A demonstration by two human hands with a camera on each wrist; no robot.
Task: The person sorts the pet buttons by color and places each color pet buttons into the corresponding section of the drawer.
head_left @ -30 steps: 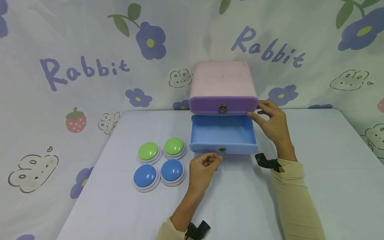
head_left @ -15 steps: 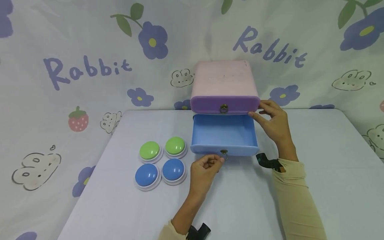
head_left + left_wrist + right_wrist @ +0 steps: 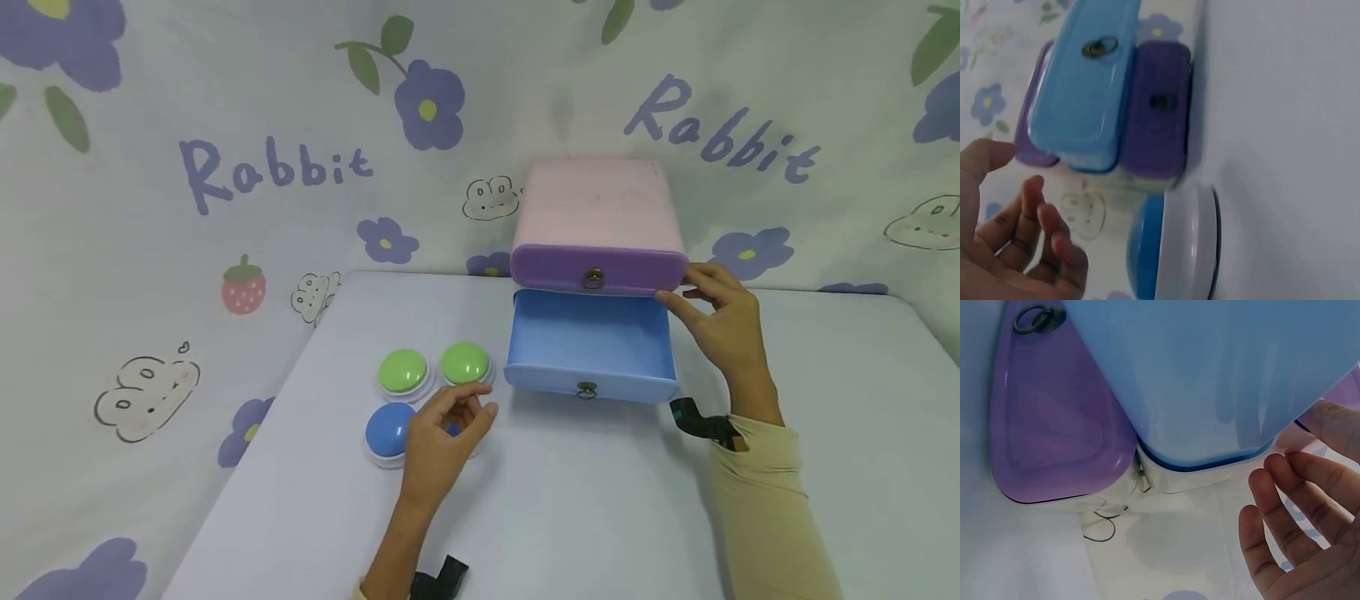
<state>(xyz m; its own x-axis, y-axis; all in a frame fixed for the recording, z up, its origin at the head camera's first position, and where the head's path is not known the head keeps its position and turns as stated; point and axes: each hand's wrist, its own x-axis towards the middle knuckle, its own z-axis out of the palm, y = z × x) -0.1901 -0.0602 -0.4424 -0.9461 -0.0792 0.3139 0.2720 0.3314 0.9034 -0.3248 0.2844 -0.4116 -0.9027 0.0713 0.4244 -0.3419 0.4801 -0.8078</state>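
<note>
The head view looks forward and down across the counter (image 3: pixel 585 500) from well back. Both wrist views are rolled sideways: the left looks past a blue button (image 3: pixel 1172 244), the right sits closest; all share the blue drawer (image 3: pixel 547 379).

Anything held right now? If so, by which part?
Left hand: nothing. Right hand: at the right front edge of the pink cabinet, beside its top purple drawer; grip or mere touch, can't tell.

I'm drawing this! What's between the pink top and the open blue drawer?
The purple drawer front with its metal ring lies between the pink top and blue drawer, seen in the head view.
</note>
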